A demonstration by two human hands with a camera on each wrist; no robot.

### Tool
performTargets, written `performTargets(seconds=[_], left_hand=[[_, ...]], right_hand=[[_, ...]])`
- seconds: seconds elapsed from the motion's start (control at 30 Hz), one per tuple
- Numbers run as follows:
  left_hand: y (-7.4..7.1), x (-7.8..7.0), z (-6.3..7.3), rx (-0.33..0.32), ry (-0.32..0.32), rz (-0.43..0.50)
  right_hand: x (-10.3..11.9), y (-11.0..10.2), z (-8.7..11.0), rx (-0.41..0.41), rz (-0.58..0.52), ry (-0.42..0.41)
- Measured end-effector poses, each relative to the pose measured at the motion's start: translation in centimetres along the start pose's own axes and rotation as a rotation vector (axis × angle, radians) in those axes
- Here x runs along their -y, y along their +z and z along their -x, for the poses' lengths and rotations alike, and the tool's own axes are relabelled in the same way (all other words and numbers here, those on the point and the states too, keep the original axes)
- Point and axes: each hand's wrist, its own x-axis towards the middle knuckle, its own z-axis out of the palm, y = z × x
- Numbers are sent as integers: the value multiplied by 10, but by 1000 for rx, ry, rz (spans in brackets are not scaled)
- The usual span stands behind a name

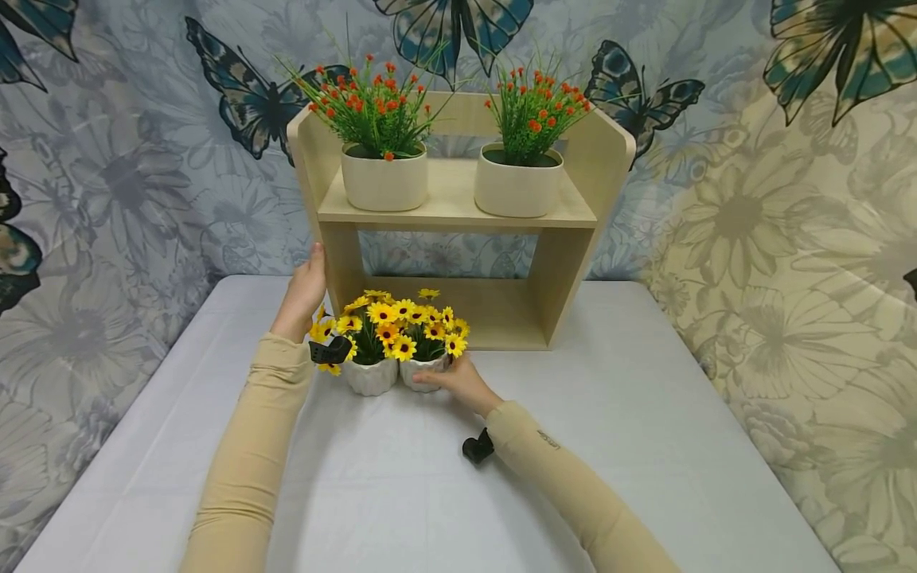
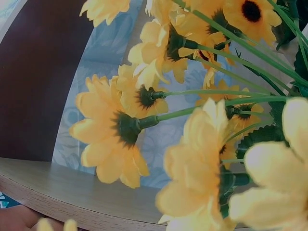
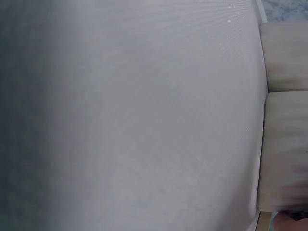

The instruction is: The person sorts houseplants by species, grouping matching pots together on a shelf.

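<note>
A light wooden two-tier shelf (image 1: 458, 223) stands at the back of the table. My left hand (image 1: 299, 298) touches the outer face of its left side panel, fingers pointing up along it; flowers hide part of this hand. Two small white ribbed pots of yellow flowers stand side by side before the shelf's left half. My right hand (image 1: 466, 386) holds the right flower pot (image 1: 423, 372), its thumb across the front and the other fingers mostly hidden. The left flower pot (image 1: 370, 377) sits next to it. Yellow blooms (image 2: 110, 130) fill much of the left wrist view.
On the upper tier stand two cream oval planters, one at left (image 1: 385, 181) and one at right (image 1: 519, 189), with red-flowered grass. A white cloth (image 1: 645, 430) covers the table. Butterfly-patterned wall covering (image 1: 716, 159) rises behind and at both sides.
</note>
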Motion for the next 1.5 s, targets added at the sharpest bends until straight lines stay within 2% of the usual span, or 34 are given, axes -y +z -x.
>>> performTargets(seconds=[0.17, 0.27, 0.63, 1.0, 1.23, 1.5], left_hand=[[-1, 0, -1, -9, 0, 4], [-1, 0, 0, -7, -2, 2], [0, 0, -1, -3, 3, 5], [0, 0, 0, 2, -11, 2], [0, 0, 0, 6, -21, -8], [1, -1, 2, 6, -8, 19]], right_hand=[[-20, 1, -8, -40, -12, 1], [-29, 2, -10, -50, 3, 28], [-35, 3, -13, -49, 39, 87], [-35, 1, -16, -85, 225, 140], [-39, -1, -19, -97, 229, 51], [-37, -3, -19, -123, 229, 44]])
